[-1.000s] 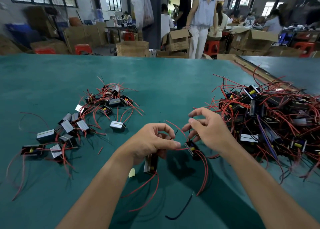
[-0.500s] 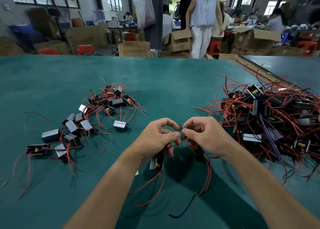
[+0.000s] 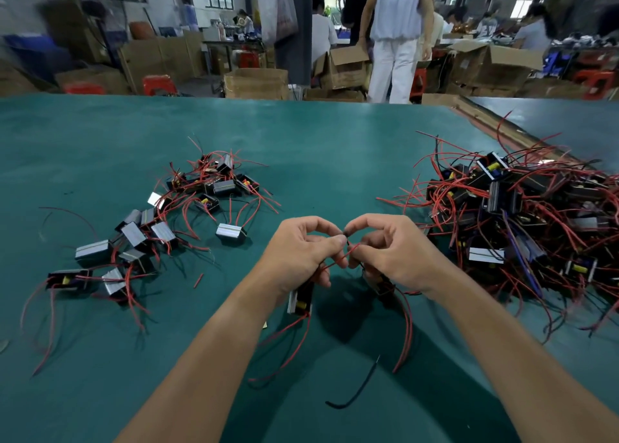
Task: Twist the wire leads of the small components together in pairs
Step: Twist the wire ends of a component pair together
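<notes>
My left hand (image 3: 303,253) and my right hand (image 3: 390,251) meet fingertip to fingertip above the green table (image 3: 301,147). Between them they pinch the thin red wire leads (image 3: 348,253) of two small black components. One component (image 3: 300,300) hangs under my left hand, with a yellow part showing. The other component (image 3: 383,285) hangs under my right hand, mostly hidden by the palm. Long red leads (image 3: 407,335) and a black lead (image 3: 358,389) trail down toward me.
A large tangled heap of components with red wires (image 3: 522,221) lies at the right. A smaller spread of components (image 3: 157,231) lies at the left. Cardboard boxes (image 3: 256,82) and people (image 3: 395,37) stand beyond the table's far edge.
My hands have come together from slightly apart, and the fingertips now pinch the leads at one spot. Both components have been lifted closer under the palms.
</notes>
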The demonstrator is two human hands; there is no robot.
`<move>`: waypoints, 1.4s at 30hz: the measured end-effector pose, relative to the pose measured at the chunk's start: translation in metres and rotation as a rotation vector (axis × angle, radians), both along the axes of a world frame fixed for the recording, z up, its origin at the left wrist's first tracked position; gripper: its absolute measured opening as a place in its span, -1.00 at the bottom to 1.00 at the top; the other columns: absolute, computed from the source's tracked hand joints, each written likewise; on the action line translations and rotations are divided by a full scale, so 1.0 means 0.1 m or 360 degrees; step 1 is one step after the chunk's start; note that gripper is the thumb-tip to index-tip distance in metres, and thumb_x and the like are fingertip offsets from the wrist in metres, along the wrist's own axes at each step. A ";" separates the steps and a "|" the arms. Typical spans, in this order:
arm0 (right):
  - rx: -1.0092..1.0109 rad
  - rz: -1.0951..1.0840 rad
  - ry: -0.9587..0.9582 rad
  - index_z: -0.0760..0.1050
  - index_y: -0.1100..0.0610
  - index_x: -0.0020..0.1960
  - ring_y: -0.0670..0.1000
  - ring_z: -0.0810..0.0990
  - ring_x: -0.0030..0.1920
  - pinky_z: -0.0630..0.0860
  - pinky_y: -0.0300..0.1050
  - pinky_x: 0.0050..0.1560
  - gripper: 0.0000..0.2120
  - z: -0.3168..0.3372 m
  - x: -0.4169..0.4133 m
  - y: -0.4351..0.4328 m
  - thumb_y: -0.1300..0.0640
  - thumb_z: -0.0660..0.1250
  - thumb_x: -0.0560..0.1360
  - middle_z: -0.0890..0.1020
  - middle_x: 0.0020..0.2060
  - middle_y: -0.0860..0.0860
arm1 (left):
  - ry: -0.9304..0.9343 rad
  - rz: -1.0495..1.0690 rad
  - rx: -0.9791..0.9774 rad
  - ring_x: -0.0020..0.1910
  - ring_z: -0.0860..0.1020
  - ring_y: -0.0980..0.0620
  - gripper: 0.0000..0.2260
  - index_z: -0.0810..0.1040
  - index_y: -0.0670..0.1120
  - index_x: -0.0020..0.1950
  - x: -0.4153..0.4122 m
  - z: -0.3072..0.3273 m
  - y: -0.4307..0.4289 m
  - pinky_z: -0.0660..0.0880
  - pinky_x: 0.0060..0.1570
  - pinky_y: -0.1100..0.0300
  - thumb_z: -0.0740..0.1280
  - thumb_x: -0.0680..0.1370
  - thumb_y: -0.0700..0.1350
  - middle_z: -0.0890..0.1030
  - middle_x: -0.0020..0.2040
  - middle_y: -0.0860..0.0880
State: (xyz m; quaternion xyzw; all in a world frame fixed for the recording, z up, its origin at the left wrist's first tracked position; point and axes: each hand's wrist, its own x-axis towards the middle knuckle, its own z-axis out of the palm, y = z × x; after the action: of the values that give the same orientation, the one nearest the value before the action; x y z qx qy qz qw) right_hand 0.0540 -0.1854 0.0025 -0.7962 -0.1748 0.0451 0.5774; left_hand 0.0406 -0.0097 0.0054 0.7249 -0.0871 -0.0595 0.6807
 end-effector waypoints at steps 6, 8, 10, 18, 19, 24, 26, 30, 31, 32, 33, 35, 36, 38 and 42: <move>-0.0082 0.0074 -0.0014 0.54 0.05 0.01 -0.07 0.46 -0.55 0.43 -0.23 -0.47 -0.84 0.02 -0.06 0.00 0.29 0.38 0.53 0.67 -0.42 0.05 | -0.0029 0.0068 0.0057 -0.62 0.43 0.13 -0.90 0.66 -0.16 -0.22 -0.01 -0.03 -0.02 0.40 -0.60 0.32 0.44 0.51 -0.23 0.65 -0.41 -0.05; -0.0087 0.0102 -0.0021 0.53 0.03 0.03 -0.04 0.51 -0.52 0.49 -0.19 -0.43 -0.81 0.03 -0.07 0.00 0.29 0.37 0.53 0.68 -0.38 0.06 | -0.0053 0.0126 0.0071 -0.63 0.39 0.12 -0.88 0.67 -0.12 -0.27 0.00 -0.04 -0.02 0.36 -0.62 0.33 0.46 0.48 -0.21 0.65 -0.41 -0.05; -0.0090 0.0115 -0.0031 0.54 0.01 0.03 -0.04 0.53 -0.50 0.52 -0.19 -0.41 -0.79 0.05 -0.09 0.00 0.30 0.37 0.53 0.69 -0.37 0.07 | -0.0053 0.0159 0.0071 -0.65 0.36 0.10 -0.87 0.68 -0.11 -0.27 0.00 -0.05 -0.02 0.33 -0.63 0.34 0.46 0.48 -0.21 0.64 -0.42 -0.05; -0.0045 0.0051 0.0010 0.50 0.15 0.11 -0.08 0.53 -0.50 0.50 -0.24 -0.41 -0.78 0.03 -0.06 -0.02 0.28 0.42 0.50 0.69 -0.40 0.02 | -0.0016 0.0124 0.0015 -0.67 0.33 0.13 -0.92 0.67 -0.13 -0.17 -0.01 -0.04 -0.06 0.34 -0.63 0.33 0.43 0.51 -0.25 0.60 -0.46 -0.04; -0.0035 0.0042 0.0003 0.50 0.15 0.08 -0.09 0.53 -0.50 0.50 -0.25 -0.41 -0.80 0.03 -0.05 -0.03 0.28 0.43 0.50 0.69 -0.40 0.02 | -0.0010 0.0119 0.0007 -0.68 0.32 0.13 -0.93 0.67 -0.14 -0.16 -0.01 -0.03 -0.07 0.34 -0.63 0.33 0.42 0.51 -0.25 0.60 -0.46 -0.04; 0.0015 0.0011 0.0008 0.51 0.13 -0.07 -0.11 0.51 -0.52 0.48 -0.29 -0.43 -0.87 0.03 -0.04 -0.04 0.30 0.43 0.49 0.69 -0.40 0.06 | 0.0054 0.0118 -0.0054 -0.69 0.28 0.12 -0.93 0.67 -0.13 -0.14 -0.02 -0.02 -0.04 0.33 -0.62 0.32 0.41 0.53 -0.25 0.59 -0.45 -0.07; -0.0018 -0.0004 -0.0005 0.52 0.13 -0.10 -0.11 0.51 -0.52 0.48 -0.28 -0.43 -0.87 0.03 -0.05 -0.03 0.29 0.45 0.48 0.69 -0.40 0.05 | 0.0055 0.0119 -0.0051 -0.69 0.28 0.12 -0.92 0.67 -0.13 -0.14 -0.02 -0.02 -0.05 0.33 -0.62 0.33 0.40 0.53 -0.25 0.58 -0.46 -0.06; -0.0025 -0.0054 -0.0128 0.58 0.14 -0.14 -0.04 0.55 -0.45 0.56 -0.13 -0.36 -0.89 0.05 -0.03 -0.06 0.30 0.48 0.44 0.66 -0.40 -0.01 | 0.0052 0.0111 -0.0048 -0.69 0.27 0.13 -0.91 0.67 -0.12 -0.18 -0.03 -0.04 -0.07 0.35 -0.62 0.31 0.41 0.52 -0.25 0.57 -0.47 -0.07; -0.0007 -0.0050 -0.0140 0.59 0.14 -0.14 -0.02 0.55 -0.44 0.56 -0.11 -0.36 -0.90 0.06 -0.03 -0.06 0.31 0.45 0.46 0.64 -0.41 -0.04 | 0.0050 0.0109 -0.0049 -0.69 0.27 0.12 -0.91 0.67 -0.13 -0.18 -0.03 -0.03 -0.07 0.35 -0.63 0.31 0.41 0.51 -0.25 0.57 -0.47 -0.07; 0.0013 -0.0042 -0.0146 0.61 0.16 -0.14 -0.02 0.55 -0.45 0.57 -0.11 -0.37 -0.91 0.07 -0.03 -0.06 0.32 0.43 0.47 0.63 -0.41 -0.06 | 0.0045 0.0109 -0.0049 -0.69 0.27 0.12 -0.92 0.67 -0.14 -0.18 -0.04 -0.02 -0.06 0.34 -0.63 0.32 0.42 0.51 -0.26 0.57 -0.47 -0.08; 0.0028 -0.0037 -0.0154 0.62 0.16 -0.14 -0.01 0.55 -0.45 0.56 -0.10 -0.38 -0.91 0.08 -0.04 -0.05 0.32 0.43 0.47 0.62 -0.42 -0.07 | 0.0040 0.0109 -0.0048 -0.69 0.27 0.12 -0.92 0.66 -0.15 -0.17 -0.04 -0.02 -0.05 0.34 -0.63 0.33 0.42 0.51 -0.27 0.57 -0.48 -0.08; 0.0028 -0.0041 -0.0180 0.63 0.14 -0.16 -0.01 0.56 -0.46 0.57 -0.08 -0.38 -0.91 0.08 -0.04 -0.04 0.31 0.45 0.46 0.62 -0.42 -0.07 | 0.0023 0.0113 -0.0030 -0.70 0.27 0.12 -0.89 0.65 -0.13 -0.20 -0.04 -0.01 -0.05 0.33 -0.63 0.34 0.41 0.50 -0.29 0.56 -0.49 -0.08; 0.0027 -0.0043 -0.0186 0.63 0.11 -0.18 -0.01 0.56 -0.46 0.56 -0.09 -0.38 -0.88 0.08 -0.04 -0.04 0.30 0.45 0.46 0.62 -0.41 -0.06 | 0.0016 0.0119 -0.0019 -0.70 0.26 0.12 -0.87 0.65 -0.12 -0.21 -0.04 -0.02 -0.04 0.32 -0.64 0.34 0.41 0.50 -0.30 0.56 -0.49 -0.07; 0.0047 -0.0048 -0.0203 0.63 0.07 -0.20 0.00 0.56 -0.47 0.55 -0.10 -0.39 -0.84 0.08 -0.03 -0.04 0.30 0.45 0.47 0.64 -0.40 -0.01 | 0.0007 0.0113 -0.0001 -0.70 0.26 0.11 -0.84 0.64 -0.10 -0.23 -0.04 -0.01 -0.05 0.32 -0.64 0.34 0.41 0.50 -0.30 0.56 -0.49 -0.07; 0.0038 -0.0084 -0.0237 0.63 0.06 -0.24 -0.01 0.56 -0.48 0.53 -0.14 -0.41 -0.81 0.10 -0.03 -0.03 0.31 0.46 0.45 0.66 -0.40 0.01 | 0.0033 0.0039 0.0065 -0.69 0.26 0.12 -0.86 0.66 -0.10 -0.23 -0.06 -0.01 -0.07 0.31 -0.63 0.35 0.40 0.50 -0.28 0.56 -0.49 -0.06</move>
State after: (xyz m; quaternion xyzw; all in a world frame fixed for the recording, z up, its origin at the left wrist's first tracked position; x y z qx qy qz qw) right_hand 0.0509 -0.1888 0.0123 -0.7947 -0.1967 -0.0316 0.5734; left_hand 0.0351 -0.0170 0.0045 0.7391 -0.0700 -0.0605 0.6672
